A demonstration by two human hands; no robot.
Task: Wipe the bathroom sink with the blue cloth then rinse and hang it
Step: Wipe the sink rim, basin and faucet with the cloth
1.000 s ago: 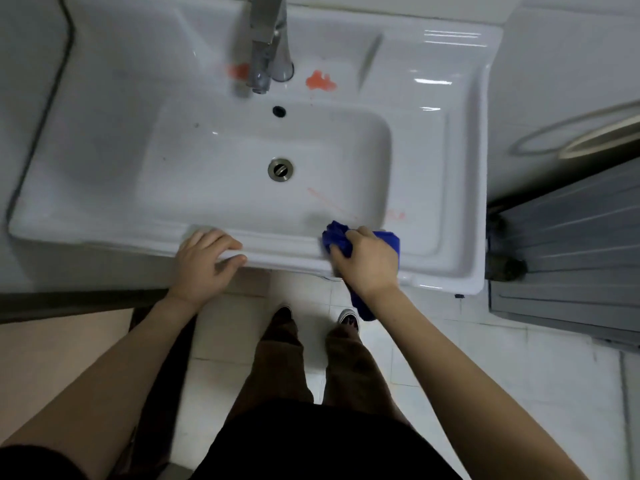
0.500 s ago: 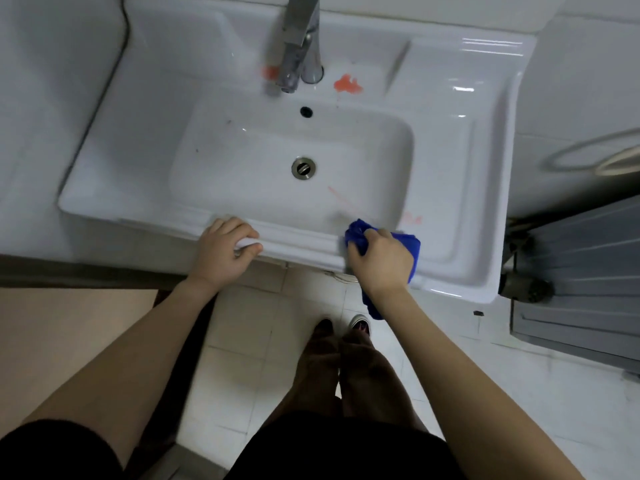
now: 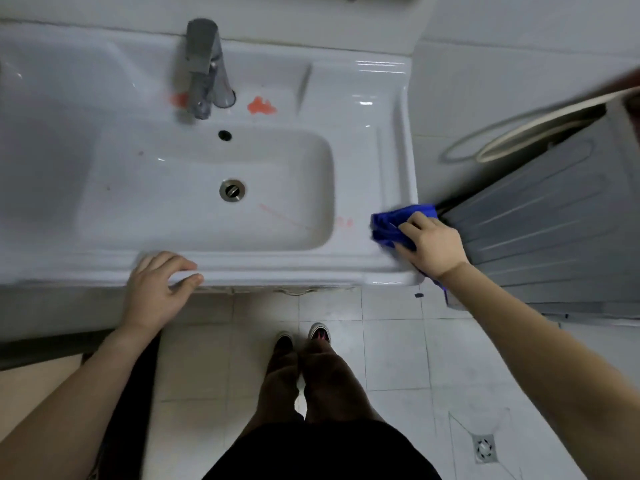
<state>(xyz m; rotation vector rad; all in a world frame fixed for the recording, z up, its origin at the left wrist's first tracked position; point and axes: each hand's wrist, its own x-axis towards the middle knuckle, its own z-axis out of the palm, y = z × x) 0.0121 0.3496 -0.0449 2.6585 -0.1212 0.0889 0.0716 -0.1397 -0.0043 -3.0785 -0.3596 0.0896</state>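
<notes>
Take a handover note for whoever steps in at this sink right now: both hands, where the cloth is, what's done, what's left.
Left hand grips the front rim of the sink, fingers on top, thumb beneath.
Right hand holds the blue cloth bunched against the sink's front right corner; a tail hangs below the wrist.
Done: wiping is under way at that corner.
Left: the orange stain beside the faucet and the faint reddish streak in the basin are unwiped. Then rinse the cloth and hang it.

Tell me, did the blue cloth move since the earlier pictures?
Yes. The blue cloth, in the right hand, moved right along the sink rim to its corner.
</notes>
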